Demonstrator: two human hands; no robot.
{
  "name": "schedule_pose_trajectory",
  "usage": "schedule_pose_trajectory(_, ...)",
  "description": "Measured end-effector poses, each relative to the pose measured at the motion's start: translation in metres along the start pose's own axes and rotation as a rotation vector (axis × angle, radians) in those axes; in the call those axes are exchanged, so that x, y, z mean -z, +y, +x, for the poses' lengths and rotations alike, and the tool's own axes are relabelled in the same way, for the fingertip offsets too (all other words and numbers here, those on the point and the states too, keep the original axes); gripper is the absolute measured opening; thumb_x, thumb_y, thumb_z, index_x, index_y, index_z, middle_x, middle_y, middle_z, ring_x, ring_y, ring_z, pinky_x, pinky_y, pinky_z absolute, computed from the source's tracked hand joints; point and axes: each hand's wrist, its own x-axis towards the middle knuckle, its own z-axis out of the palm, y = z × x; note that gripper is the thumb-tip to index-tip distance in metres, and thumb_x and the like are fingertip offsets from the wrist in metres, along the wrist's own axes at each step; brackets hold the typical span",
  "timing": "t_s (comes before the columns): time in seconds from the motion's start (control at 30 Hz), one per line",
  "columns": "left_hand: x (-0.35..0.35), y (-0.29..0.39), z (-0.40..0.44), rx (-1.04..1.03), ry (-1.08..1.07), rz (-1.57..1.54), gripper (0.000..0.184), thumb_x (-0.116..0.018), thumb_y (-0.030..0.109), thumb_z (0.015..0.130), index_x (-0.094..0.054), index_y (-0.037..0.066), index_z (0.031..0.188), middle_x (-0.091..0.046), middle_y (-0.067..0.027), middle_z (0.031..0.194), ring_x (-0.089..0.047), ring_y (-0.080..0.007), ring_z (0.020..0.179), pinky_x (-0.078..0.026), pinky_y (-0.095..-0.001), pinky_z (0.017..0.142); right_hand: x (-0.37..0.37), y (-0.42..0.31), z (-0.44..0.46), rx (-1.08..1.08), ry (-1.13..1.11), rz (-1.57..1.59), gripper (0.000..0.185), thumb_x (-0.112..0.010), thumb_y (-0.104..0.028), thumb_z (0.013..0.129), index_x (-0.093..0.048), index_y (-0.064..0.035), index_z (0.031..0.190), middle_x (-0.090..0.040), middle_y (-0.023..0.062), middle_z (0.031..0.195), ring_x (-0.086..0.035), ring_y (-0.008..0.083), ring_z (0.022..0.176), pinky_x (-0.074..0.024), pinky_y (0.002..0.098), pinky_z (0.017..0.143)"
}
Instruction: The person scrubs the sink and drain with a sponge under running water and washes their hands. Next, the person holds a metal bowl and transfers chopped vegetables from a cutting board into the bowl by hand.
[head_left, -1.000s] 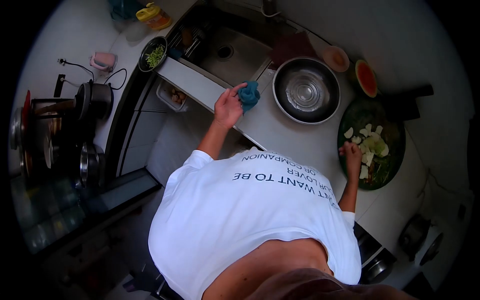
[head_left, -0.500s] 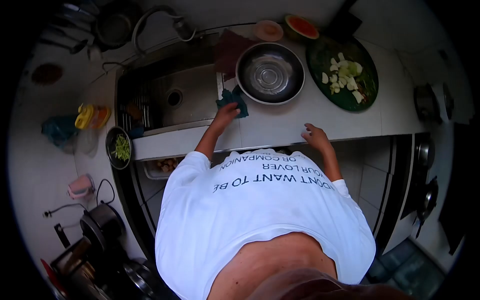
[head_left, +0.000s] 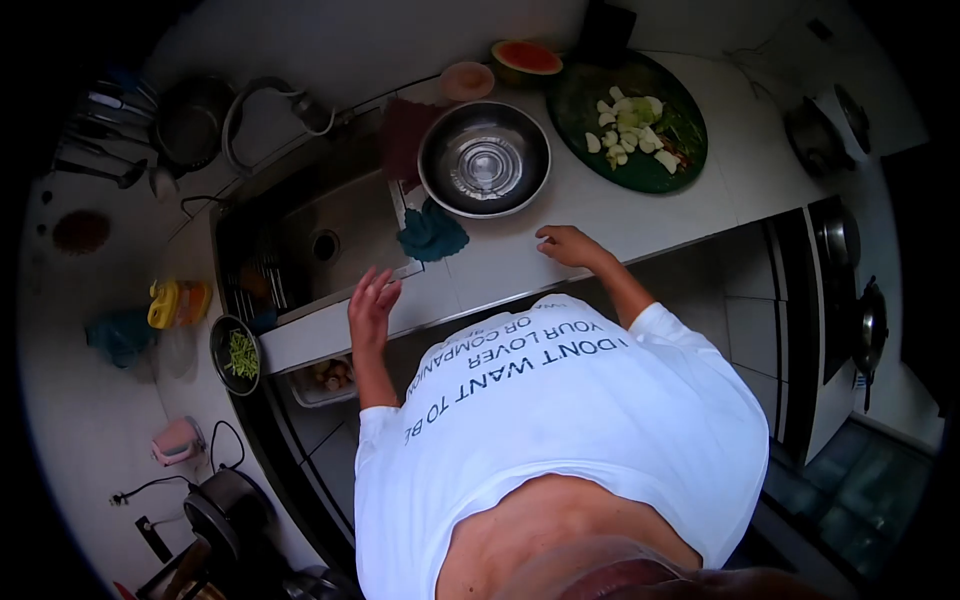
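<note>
Cloth lies released, the left hand now open near it; right hand looks empty, half open.

Left fingers spread, right fingers curled

So the left hand has come off the blue-green cloth, and the right hand (over at the green cutting board a second ago) is now near the metal bowl.
</note>
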Motion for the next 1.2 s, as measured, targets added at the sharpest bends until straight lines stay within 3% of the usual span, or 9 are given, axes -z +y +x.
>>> schedule_pose_trajectory(0.13,0.032,-0.043,-0.033,0.105,0.589,0.445,0.040,-0.054,0.011,0.083,-0.045,0.000,0.120,-0.058,-0.0121,0.107,-0.061,-0.0181,0.084,-0.049,-0.0302,0.074,-0.010,0.008,0.021,0.049,-0.058,0.043,0.037,-0.058,-0.025,0.080,-0.056,0.0013,0.106,-0.063,0.0192,0.093,-0.062,0.0298,0.083,-0.0470,0.0354,0.076)
schedule_pose_trajectory(0.33,0.023,-0.109,-0.112,0.100,0.834,0.171,0.036,-0.054,-0.006,0.073,-0.055,0.000,0.109,-0.062,-0.0104,0.096,-0.056,-0.0121,0.061,-0.046,-0.0235,0.051,-0.034,0.039,0.031,0.054,-0.302,0.154,0.035,-0.054,-0.022,0.083,-0.053,0.0012,0.109,-0.064,0.0157,0.076,-0.064,0.0206,0.066,-0.0493,0.0307,0.062)
schedule_pose_trajectory(0.57,0.019,-0.132,-0.210,-0.170,1.058,0.300,0.040,-0.045,-0.011,0.069,-0.057,0.001,0.106,-0.061,-0.0100,0.101,-0.056,-0.0156,0.098,-0.045,-0.0244,0.076,-0.025,-0.048,0.012,0.294,-0.858,-0.124,0.030,-0.049,-0.009,0.087,-0.051,0.0037,0.114,-0.063,0.0152,0.086,-0.063,0.0204,0.071,-0.0498,0.0288,0.066)
schedule_pose_trajectory(0.77,0.019,-0.121,-0.253,-0.382,1.149,0.212,0.037,-0.044,-0.011,0.070,-0.057,-0.003,0.104,-0.061,-0.0107,0.102,-0.056,-0.0165,0.098,-0.042,-0.0231,0.082,0.051,-0.224,-0.008,0.799,-0.784,0.598,0.027,-0.045,-0.002,0.086,-0.053,0.0037,0.112,-0.064,0.0118,0.088,-0.062,0.0195,0.081,-0.0471,0.0291,0.078)
schedule_pose_trajectory(0.9,0.028,-0.116,-0.265,-0.331,1.130,0.084,0.036,-0.044,-0.009,0.071,-0.057,-0.002,0.104,-0.061,-0.0104,0.102,-0.057,-0.0164,0.098,-0.043,-0.0235,0.082,0.015,-0.261,0.065,1.075,-1.249,1.427,0.036,-0.047,-0.007,0.087,-0.043,0.0003,0.122,-0.064,0.0129,0.088,-0.062,0.0240,0.075,-0.0466,0.0424,0.078)
schedule_pose_trajectory(0.97,0.052,-0.130,-0.273,-0.333,1.066,0.026,0.035,-0.045,-0.008,0.072,-0.057,-0.001,0.104,-0.061,-0.0104,0.102,-0.057,-0.0164,0.098,-0.043,-0.0239,0.082,-0.052,-0.289,0.091,0.516,-0.426,0.957,0.029,-0.049,-0.012,0.087,-0.051,-0.0002,0.114,-0.064,0.0113,0.088,-0.062,0.0243,0.077,-0.0474,0.0416,0.075)
schedule_pose_trajectory(1.03,0.074,-0.137,-0.287,-0.228,1.074,0.091,0.034,-0.046,-0.007,0.072,-0.058,0.000,0.103,-0.061,-0.0103,0.102,-0.057,-0.0168,0.096,-0.044,-0.0249,0.080,-0.110,-0.225,0.162,0.913,0.072,-0.552,0.025,-0.056,-0.014,0.084,-0.058,-0.0014,0.106,-0.062,0.0069,0.087,-0.061,0.0199,0.078,-0.0472,0.0315,0.072)
schedule_pose_trajectory(1.1,0.127,-0.142,-0.294,-0.236,1.107,0.253,0.033,-0.049,-0.005,0.072,-0.059,0.001,0.103,-0.062,-0.0098,0.101,-0.058,-0.0174,0.094,-0.045,-0.0263,0.078,-0.176,-0.196,0.164,0.692,-0.155,0.424,0.015,-0.059,-0.009,0.081,-0.062,0.0008,0.092,-0.063,0.0059,0.084,-0.059,0.0152,0.078,-0.0470,0.0263,0.069)
schedule_pose_trajectory(1.2,0.172,-0.158,-0.342,-0.077,1.195,0.610,0.030,-0.053,0.003,0.072,-0.061,0.006,0.100,-0.063,-0.0118,0.099,-0.060,-0.0241,0.092,-0.047,-0.0329,0.077,-0.239,-0.168,0.122,0.669,-0.374,0.283,0.014,-0.056,-0.008,0.081,-0.062,0.0017,0.089,-0.063,0.0051,0.081,-0.058,0.0128,0.073,-0.0453,0.0241,0.064)
